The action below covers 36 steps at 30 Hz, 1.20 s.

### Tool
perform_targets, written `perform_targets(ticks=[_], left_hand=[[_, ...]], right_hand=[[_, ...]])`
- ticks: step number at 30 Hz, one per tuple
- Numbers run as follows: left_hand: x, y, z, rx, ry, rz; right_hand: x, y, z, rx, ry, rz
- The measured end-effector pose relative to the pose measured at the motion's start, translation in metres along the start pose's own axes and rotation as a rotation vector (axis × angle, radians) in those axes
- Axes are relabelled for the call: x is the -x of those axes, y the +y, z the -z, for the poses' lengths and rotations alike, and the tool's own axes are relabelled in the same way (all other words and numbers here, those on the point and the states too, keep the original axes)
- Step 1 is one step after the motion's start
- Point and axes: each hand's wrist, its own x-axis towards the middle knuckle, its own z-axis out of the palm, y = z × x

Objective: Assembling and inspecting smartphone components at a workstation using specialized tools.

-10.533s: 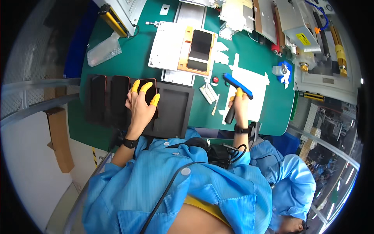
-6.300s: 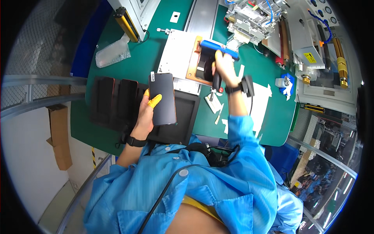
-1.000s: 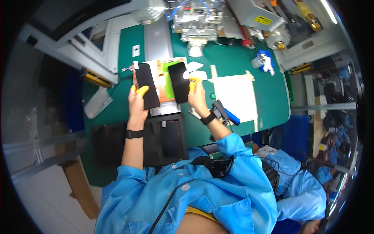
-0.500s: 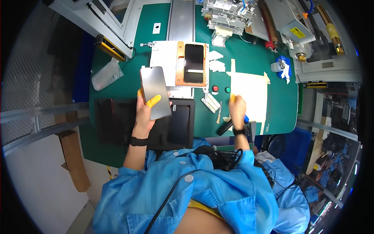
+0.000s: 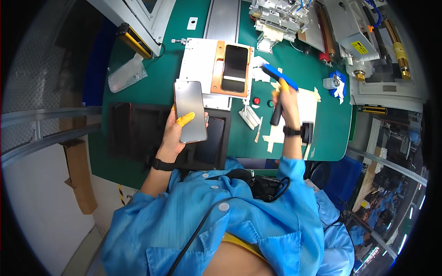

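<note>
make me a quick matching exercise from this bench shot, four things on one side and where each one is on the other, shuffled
Things:
1. grey phone panel
2. blue-headed tool
3. dark phone
4. clear plastic bag

Places:
A. in the orange jig
B. on the green mat near the yellow-black bar
C. in the left hand
D. in the right hand

Pairs: 1-C, 2-D, 3-A, 4-B

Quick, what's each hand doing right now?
Left hand: closed on a grey phone, held above the black tray.
Right hand: closed on a blue-headed tool.
</note>
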Motion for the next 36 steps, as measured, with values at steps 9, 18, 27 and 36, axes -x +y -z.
perform_targets(ticks=[9, 18, 27, 36], left_hand=[[0.014, 0.004, 0.014, 0.041, 0.033, -0.008], [0.009, 0.001, 0.017, 0.054, -0.017, 0.027], [0.011, 0.002, 0.019, 0.119, 0.036, 0.010], [0.018, -0.001, 0.012, 0.207, -0.006, 0.052]], right_hand=[[-0.003, -0.032, -0.099, 0.525, -0.134, 0.138], [-0.061, -0.060, -0.097, 0.328, -0.152, 0.164], [0.042, 0.004, -0.064, 0.684, -0.140, 0.241], [-0.016, -0.051, -0.100, 0.515, -0.168, 0.164]])
